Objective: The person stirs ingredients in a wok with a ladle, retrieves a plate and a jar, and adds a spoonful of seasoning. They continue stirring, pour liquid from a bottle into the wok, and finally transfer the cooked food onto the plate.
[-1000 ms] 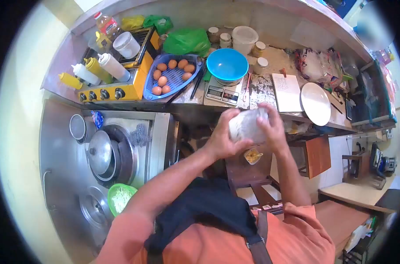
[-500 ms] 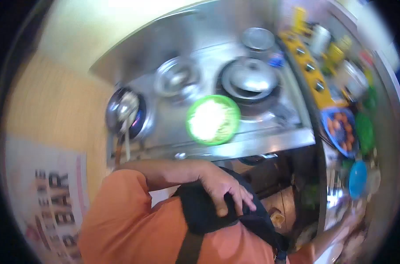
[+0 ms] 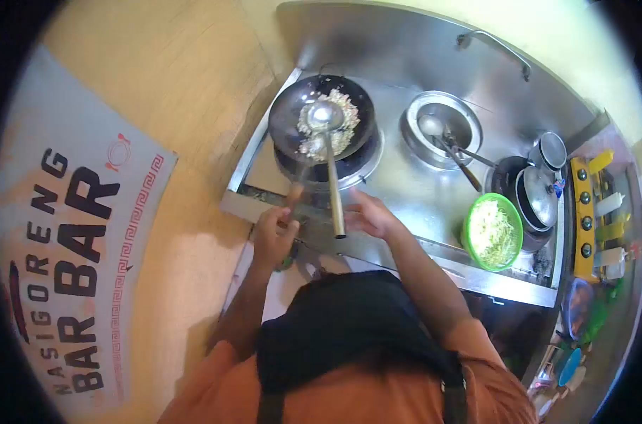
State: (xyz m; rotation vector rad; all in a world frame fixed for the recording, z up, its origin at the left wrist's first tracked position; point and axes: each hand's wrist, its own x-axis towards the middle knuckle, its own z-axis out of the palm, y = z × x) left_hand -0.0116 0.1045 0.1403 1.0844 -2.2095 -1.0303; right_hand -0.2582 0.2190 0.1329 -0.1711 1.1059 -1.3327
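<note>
A black wok with fried rice sits on the burner at the left end of the steel stove. A long metal ladle lies in it, its bowl on the rice and its handle pointing back at me. My left hand is closed around the wok's wooden handle. My right hand is just right of the ladle handle's end, fingers spread, almost touching it.
A steel bowl with utensils sits in the stove's middle. A green bowl of shredded cabbage stands to the right, beside lidded pots. A yellow stove with sauce bottles lines the right edge. A banner hangs left.
My view swung from the counter to the wok. My hands left the white bag; the left hand went from my apron to the wok handle, the right came to the ladle.
</note>
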